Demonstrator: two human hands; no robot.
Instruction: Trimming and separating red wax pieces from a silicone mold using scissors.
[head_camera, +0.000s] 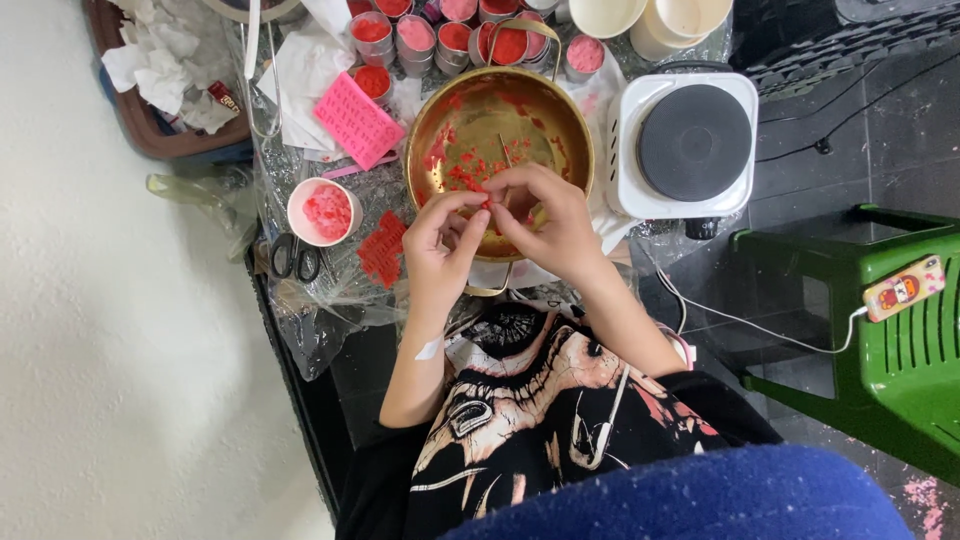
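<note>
My left hand (438, 248) and my right hand (548, 222) meet over the near rim of a brass bowl (560, 112) speckled with red wax bits. Between the fingertips of both hands I pinch a small red piece (487, 203). A thin stick lies inside the bowl. Left of my left hand are a flat red slab (382, 250) and a white cup of pink-red bits (323, 211).
A white single-burner hot plate (688, 142) stands right of the bowl. Several small tins of red and pink wax (415, 36) line the far side, with a pink mould (357, 121), scissors (295, 257) and crumpled tissue (165, 62). A green chair (900, 350) holds a phone on a cable.
</note>
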